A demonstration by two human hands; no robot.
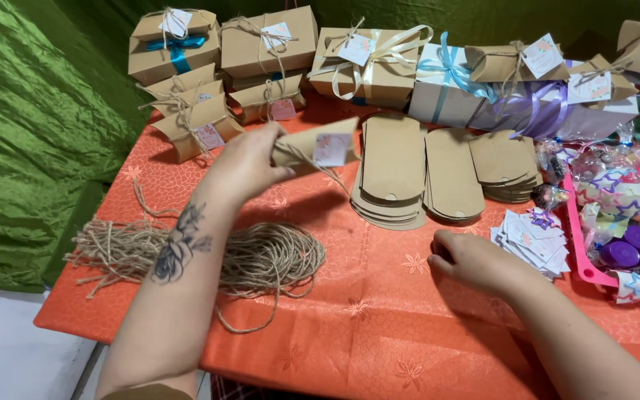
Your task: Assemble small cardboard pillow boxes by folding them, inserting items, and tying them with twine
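three stacks of flat kraft boxes (450, 174), one twine bundle (261, 259), one pink tray (579, 244)

A matt brown kraft-card pillow box (307, 147) with rough jute twine is held. Flat matt brown card blanks (394, 170) are stacked on glossy embossed orange tablecloth (379, 333). Coarse tan twine bundle (261, 259), shiny crinkled green fabric (31, 126) and a smooth pink plastic tray (583, 255) are seen.

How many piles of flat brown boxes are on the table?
3. They lie side by side in the middle of the orange table: the left pile, tallest, the middle pile, and the smaller right pile. More could be hidden behind the gifts.
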